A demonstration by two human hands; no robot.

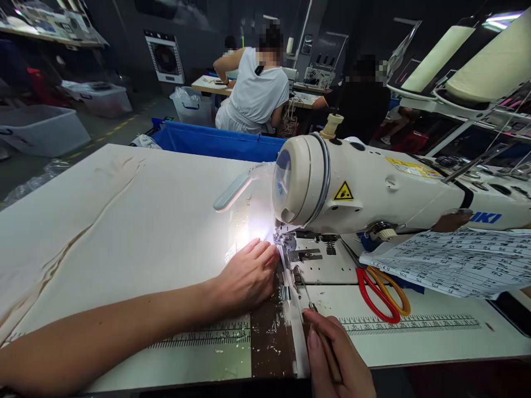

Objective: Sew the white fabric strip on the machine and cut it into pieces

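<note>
My left hand (249,271) rests beside the needle area of a white sewing machine (357,182), fingers bent and pressed together. Its fingertips are at a narrow white fabric strip (299,337), which runs from the presser foot (280,237) down to the table's front edge. The thumb is hidden. In the lower right, my right hand (338,356) is closed around the wooden handle of an awl (329,354). The awl's thin metal shaft points up and left, its tip near a small metal guide beside the strip.
Scissors (384,296) with red and orange handles lie right of the machine bed, beside a sheet of handwritten paper (456,260). A ruler scale (415,325) lines the front edge. A blue fabric bin (224,141) stands behind the table (166,221). Other people (257,88) sit beyond.
</note>
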